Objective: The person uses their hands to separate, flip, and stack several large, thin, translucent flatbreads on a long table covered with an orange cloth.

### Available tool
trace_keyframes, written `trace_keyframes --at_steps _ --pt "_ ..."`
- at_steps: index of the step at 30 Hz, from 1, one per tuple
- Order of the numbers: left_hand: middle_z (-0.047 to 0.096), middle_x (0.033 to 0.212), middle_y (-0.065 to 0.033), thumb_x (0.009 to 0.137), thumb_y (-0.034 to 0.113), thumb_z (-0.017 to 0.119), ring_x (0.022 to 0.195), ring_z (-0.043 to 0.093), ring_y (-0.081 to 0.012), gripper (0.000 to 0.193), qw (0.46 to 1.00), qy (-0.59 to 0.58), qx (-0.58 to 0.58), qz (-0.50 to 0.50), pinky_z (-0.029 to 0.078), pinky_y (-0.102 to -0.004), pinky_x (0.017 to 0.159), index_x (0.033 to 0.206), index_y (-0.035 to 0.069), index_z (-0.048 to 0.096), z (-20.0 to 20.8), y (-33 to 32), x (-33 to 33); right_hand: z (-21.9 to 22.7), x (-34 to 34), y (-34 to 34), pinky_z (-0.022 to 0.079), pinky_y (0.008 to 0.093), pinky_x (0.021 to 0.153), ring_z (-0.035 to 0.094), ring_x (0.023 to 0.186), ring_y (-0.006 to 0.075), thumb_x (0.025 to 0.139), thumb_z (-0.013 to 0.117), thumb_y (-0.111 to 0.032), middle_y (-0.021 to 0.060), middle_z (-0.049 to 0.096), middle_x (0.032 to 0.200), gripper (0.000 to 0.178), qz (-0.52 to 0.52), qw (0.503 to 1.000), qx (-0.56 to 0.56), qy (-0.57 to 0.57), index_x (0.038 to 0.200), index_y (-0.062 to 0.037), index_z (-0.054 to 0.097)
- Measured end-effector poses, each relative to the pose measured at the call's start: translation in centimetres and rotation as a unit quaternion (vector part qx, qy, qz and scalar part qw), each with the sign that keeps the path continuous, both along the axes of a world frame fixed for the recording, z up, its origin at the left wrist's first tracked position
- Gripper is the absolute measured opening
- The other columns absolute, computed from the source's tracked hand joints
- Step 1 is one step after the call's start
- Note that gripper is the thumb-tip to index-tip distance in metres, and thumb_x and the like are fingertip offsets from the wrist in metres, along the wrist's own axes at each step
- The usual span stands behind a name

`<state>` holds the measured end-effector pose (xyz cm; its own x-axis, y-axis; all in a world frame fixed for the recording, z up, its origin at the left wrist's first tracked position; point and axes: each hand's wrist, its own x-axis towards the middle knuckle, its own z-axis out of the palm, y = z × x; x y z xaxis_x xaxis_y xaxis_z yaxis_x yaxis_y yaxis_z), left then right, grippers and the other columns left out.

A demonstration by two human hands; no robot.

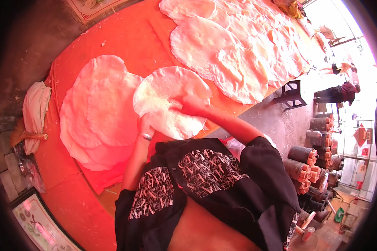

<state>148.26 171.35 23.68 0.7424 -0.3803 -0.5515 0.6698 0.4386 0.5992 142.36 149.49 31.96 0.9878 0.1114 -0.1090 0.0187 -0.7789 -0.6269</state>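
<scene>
A large surface covered with an orange-red cloth [125,37] is seen. On it, a stack of thin round white flatbreads [98,113] is laid at the left. Many more overlapping flatbreads [238,50] are spread in rows toward the far right side.
</scene>
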Motion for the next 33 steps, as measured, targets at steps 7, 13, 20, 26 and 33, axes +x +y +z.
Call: trace_keyframes --at_steps 7,13,20,26,33 --pt "0.054 0.103 -0.0102 0.080 0.013 0.049 0.096 0.053 -0.0257 0.034 0.998 0.030 -0.046 0.027 0.044 -0.0399 0.083 0.112 0.001 0.046 1.7 3.9 0.7 -4.7 1.6 -14.5 0.028 0.0436 0.097 0.025 0.123 0.0365 0.077 0.055 -0.039 0.0202 0.028 0.133 0.061 -0.363 0.895 -0.249 0.078 0.125 -0.0060 0.035" --pt "0.053 0.108 -0.0106 0.081 0.014 0.048 0.101 0.051 -0.0267 0.035 0.998 0.033 -0.043 0.034 0.042 -0.0422 0.086 0.114 0.003 0.044 2.5 4.2 0.1 -9.1 -1.6 -17.1 0.022 0.0448 0.101 0.015 0.127 0.0367 0.083 0.041 -0.027 0.0256 0.018 0.135 0.051 -0.315 0.907 -0.271 0.071 0.126 -0.0012 0.032" --pt "0.048 0.116 -0.0129 0.083 0.018 0.047 0.108 0.046 -0.0295 0.042 0.996 0.054 -0.072 0.006 0.038 -0.0450 0.090 0.121 0.003 0.037 0.1 4.7 0.7 -6.6 -1.4 -20.9 0.046 0.0467 0.068 0.057 0.077 0.0386 0.080 0.041 -0.017 0.0225 0.059 0.080 0.022 -0.398 0.880 -0.258 0.031 0.094 -0.0032 0.052" --pt "0.044 0.122 -0.0148 0.086 0.022 0.042 0.112 0.043 -0.0297 0.045 0.996 0.017 -0.085 -0.020 0.035 -0.0433 0.094 0.124 -0.001 0.032 -1.0 4.7 1.1 3.2 0.4 -16.5 0.043 0.0467 0.062 0.057 0.067 0.0373 0.080 0.044 -0.015 0.0197 0.059 0.070 0.015 -0.306 0.922 -0.170 -0.164 0.087 -0.0052 0.053" --pt "0.050 0.112 -0.0135 0.087 0.020 0.044 0.102 0.051 -0.0262 0.041 0.989 -0.016 -0.143 -0.031 0.040 -0.0381 0.090 0.120 -0.003 0.037 2.5 3.6 0.6 5.0 2.3 1.4 0.047 0.0338 0.059 0.059 0.065 0.0214 0.077 0.047 -0.003 0.0108 0.060 0.074 0.017 -0.067 0.976 0.035 -0.203 0.091 -0.0045 0.056"
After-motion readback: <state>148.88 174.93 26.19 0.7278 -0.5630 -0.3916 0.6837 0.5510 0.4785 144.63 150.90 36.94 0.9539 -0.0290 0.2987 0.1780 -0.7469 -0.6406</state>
